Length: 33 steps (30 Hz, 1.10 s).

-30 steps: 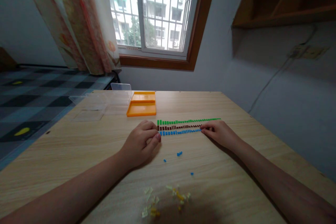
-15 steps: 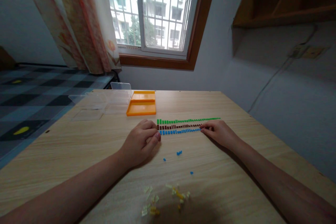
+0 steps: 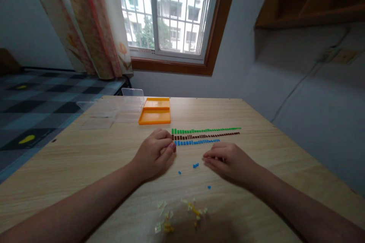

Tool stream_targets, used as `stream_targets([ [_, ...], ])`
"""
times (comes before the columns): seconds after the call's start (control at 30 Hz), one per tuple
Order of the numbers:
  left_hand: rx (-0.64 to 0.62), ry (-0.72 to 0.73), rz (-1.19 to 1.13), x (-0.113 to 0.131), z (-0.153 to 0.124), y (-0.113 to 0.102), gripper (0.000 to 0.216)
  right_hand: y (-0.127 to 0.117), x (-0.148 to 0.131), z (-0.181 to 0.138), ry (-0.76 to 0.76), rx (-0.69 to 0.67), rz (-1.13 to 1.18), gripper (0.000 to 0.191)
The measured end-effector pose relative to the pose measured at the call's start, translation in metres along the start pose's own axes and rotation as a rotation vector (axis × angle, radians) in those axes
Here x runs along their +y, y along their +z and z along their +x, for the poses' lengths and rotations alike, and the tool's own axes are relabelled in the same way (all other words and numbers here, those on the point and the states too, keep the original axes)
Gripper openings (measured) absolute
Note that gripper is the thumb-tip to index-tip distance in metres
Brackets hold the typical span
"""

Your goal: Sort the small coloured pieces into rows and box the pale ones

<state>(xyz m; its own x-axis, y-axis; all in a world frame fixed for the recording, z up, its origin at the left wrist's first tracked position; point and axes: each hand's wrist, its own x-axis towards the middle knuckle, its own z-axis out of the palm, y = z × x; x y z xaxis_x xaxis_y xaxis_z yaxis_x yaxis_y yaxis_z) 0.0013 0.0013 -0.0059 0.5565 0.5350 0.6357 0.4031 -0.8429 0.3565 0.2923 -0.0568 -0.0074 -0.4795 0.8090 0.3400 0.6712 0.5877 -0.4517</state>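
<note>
My left hand [image 3: 155, 154] rests on the table with fingers curled and thumb pressed in, at the left end of three rows of tiny bricks. Whatever it may hold is hidden. The green row [image 3: 196, 131] lies farthest away, the brown row [image 3: 205, 136] in the middle, and the shorter blue row [image 3: 196, 142] nearest. My right hand [image 3: 228, 159] hovers just nearer than the blue row's right end, thumb and bent fingers slightly apart, with nothing visible between them. Left of its fingertips lies a small cluster of blue bricks [image 3: 195, 165]. Single blue bricks [image 3: 209, 187] lie closer to me.
Loose yellow bricks [image 3: 194, 209] and clear pale pieces [image 3: 161, 205] are scattered near the table's front. An orange tray [image 3: 154, 122] with two compartments stands behind my left hand. Transparent plastic cases [image 3: 98, 123] lie left of it. A window [image 3: 179, 15] is beyond.
My right hand has left the blue row's right end, moving toward me and left, near the loose blue bricks. Its fingers have loosened. The left hand stays in place.
</note>
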Motion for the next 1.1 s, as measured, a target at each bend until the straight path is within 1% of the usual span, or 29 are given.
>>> stream_targets([
  [0.07,0.008,0.003,0.003,0.000,0.000,0.000,0.037,0.009,-0.007,0.000,-0.060,-0.045,0.019,0.021],
  [0.17,0.007,0.008,-0.002,0.001,0.001,0.000,0.038,0.014,-0.007,-0.001,-0.114,-0.084,0.008,0.025],
  [0.4,0.007,0.005,-0.007,0.002,0.000,0.000,0.037,0.009,-0.003,-0.003,-0.240,-0.197,-0.094,0.036],
  [0.53,0.003,0.008,-0.017,0.001,0.000,0.000,0.037,0.008,0.000,-0.004,-0.269,-0.231,-0.147,0.038],
  [0.73,0.016,0.004,-0.020,0.000,-0.002,0.000,0.038,-0.008,0.018,-0.012,-0.254,-0.233,-0.185,0.038],
  [0.83,0.020,0.005,-0.020,-0.002,-0.003,0.001,0.038,-0.019,0.031,-0.016,-0.203,-0.204,-0.182,0.032],
  [0.97,0.014,0.001,-0.018,-0.003,-0.004,0.002,0.039,-0.028,0.048,-0.019,-0.137,-0.134,-0.171,0.024],
  [1.1,0.010,0.013,-0.029,-0.004,-0.004,0.001,0.037,-0.037,0.055,-0.019,-0.050,-0.131,-0.118,0.021],
])
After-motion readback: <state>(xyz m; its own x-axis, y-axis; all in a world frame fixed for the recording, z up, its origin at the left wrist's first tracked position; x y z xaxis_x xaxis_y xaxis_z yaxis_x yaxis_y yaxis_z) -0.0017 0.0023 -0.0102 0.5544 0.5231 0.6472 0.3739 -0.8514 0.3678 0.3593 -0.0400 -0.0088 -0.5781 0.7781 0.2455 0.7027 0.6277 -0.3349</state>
